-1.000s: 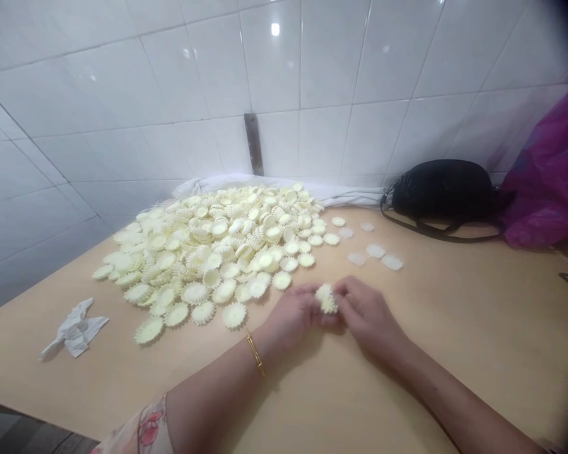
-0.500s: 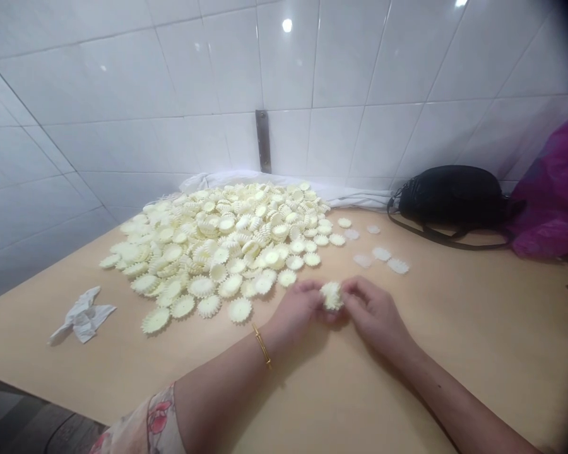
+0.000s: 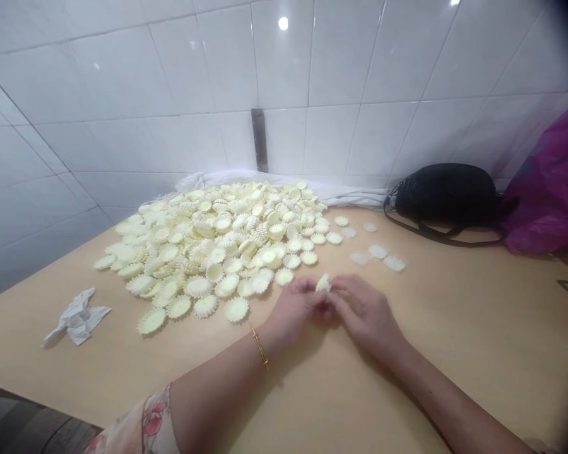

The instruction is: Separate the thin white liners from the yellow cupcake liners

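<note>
Between the fingertips of both hands is a small pale-yellow piece with a toothed edge (image 3: 322,283), partly covered by the fingers. My left hand (image 3: 296,308) is closed on its left side, a gold bangle on the wrist. My right hand (image 3: 366,312) pinches it from the right. Just beyond my left hand spreads a large heap of pale-yellow scalloped discs (image 3: 222,243), shallow like little cups. A single disc (image 3: 237,309) lies flat at the heap's near edge, close to my left wrist.
Several thin whitish discs (image 3: 377,251) lie apart, right of the heap. A black bag (image 3: 447,192) with a strap and a magenta plastic bag (image 3: 544,189) stand at the back right. Crumpled white paper (image 3: 78,318) rests on the left of the table (image 3: 360,403). A tiled wall (image 3: 336,139) rises behind.
The toothed piece has turned in my fingers and more of it is now covered. My right hand has come closer to my left. The view has shifted slightly.
</note>
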Available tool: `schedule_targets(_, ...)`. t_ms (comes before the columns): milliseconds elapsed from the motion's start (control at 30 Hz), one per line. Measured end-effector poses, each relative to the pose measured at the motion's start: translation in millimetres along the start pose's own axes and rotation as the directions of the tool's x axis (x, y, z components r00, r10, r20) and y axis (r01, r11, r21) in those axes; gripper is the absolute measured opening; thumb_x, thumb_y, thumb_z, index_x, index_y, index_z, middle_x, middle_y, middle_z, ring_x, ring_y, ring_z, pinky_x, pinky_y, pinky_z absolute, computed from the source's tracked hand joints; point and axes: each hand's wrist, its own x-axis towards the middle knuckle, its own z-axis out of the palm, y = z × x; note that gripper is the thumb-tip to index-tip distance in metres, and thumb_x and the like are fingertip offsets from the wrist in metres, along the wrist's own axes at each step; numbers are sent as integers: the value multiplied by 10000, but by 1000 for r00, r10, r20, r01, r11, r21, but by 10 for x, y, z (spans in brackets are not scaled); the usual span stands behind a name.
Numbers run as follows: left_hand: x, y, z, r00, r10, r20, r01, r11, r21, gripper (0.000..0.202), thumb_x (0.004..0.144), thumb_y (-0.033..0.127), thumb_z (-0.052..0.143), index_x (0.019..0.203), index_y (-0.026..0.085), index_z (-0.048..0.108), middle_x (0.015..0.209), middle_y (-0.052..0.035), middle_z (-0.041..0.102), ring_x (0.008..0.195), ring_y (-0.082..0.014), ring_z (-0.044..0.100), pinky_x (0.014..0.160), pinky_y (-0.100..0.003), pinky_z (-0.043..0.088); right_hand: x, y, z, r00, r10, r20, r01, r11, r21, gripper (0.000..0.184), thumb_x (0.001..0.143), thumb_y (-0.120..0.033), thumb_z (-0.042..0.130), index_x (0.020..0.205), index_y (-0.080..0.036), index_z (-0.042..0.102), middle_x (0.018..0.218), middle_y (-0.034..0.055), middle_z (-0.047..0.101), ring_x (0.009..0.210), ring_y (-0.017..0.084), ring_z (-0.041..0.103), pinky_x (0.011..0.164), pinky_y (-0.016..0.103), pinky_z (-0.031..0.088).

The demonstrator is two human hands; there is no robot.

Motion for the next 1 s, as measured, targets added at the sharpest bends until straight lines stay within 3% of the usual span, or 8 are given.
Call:
schedule_targets(267, -48, 22, 65, 999, -52, -15, 51, 996, -68, 170, 622, 117, 658, 604, 129, 489, 557, -23, 559, 515, -111, 551, 545, -251, 439, -39, 23, 37, 993, -121, 5, 117, 953, -278, 191, 805, -155, 458, 906, -139, 620, 931, 113, 621, 874, 222, 553, 779, 362, 454)
schedule_targets(433, -41, 1, 60, 998, -50, 26, 52, 997, -52, 134, 608, 88, 653, 590, 114, 523, 519, -9, 531, 480, -85, 515, 522, -223, 421, -48, -78, 46, 973, -232, 6, 196, 809, -555, 184, 801, -129, 444, 877, -130, 612, 958, 133, 611, 878, 250, 516, 793, 406, 408)
schedule_targets(533, -57, -8, 74, 998, -61, 11, 62, 997, -56, 136, 635, 104, 642, 586, 117, 516, 506, -11, 533, 467, -86, 513, 514, -223, 419, -34, -109, 39, 965, -262, 4, 209, 759, -616, 184, 788, -98, 420, 766, -138, 598, 928, 138, 616, 845, 250, 515, 794, 423, 396)
schedule_targets(633, -66, -7, 87, 996, -94, -8, 93, 995, -35, 127, 672, 126, 621, 614, 124, 508, 527, -44, 573, 478, -114, 543, 518, -244, 431, -8, -72, 13, 986, -160, -52, 110, 846, -521, 182, 777, -110, 413, 717, -146, 581, 853, 122, 627, 804, 239, 533, 754, 393, 412)
schedule_targets(733, -65, 16, 101, 995, -99, -17, 99, 995, -20, 110, 686, 103, 590, 625, 122, 501, 531, -66, 584, 473, -121, 548, 516, -245, 429, 20, -54, -37, 986, 129, -108, -150, 962, -227, 167, 784, -174, 435, 714, -160, 586, 728, 62, 630, 693, 194, 560, 655, 314, 435)
schedule_targets(867, -66, 53, 109, 992, -107, -60, 109, 994, 28, 92, 707, 73, 537, 634, 116, 502, 525, -69, 577, 458, -120, 542, 497, -237, 418, 39, -111, -90, 896, 441, -53, -435, 896, 90, 169, 774, -247, 474, 679, -166, 588, 664, 27, 633, 585, 164, 564, 555, 267, 425)
schedule_targets(933, -67, 60, 96, 994, -99, -42, 100, 995, 24, 92, 714, 94, 552, 649, 124, 494, 544, -64, 583, 478, -125, 556, 504, -236, 421, 41, -137, -96, 884, 465, -51, -455, 880, 138, 173, 776, -267, 479, 692, -162, 588, 663, 28, 633, 588, 166, 569, 551, 265, 426)
schedule_targets(1000, -68, 60, 76, 997, -83, 3, 83, 996, -29, 117, 689, 116, 604, 688, 139, 489, 578, -47, 594, 509, -127, 570, 524, -240, 433, 40, -145, -89, 917, 394, -55, -385, 914, 125, 169, 785, -268, 475, 718, -164, 590, 726, 38, 646, 640, 172, 584, 581, 266, 437)
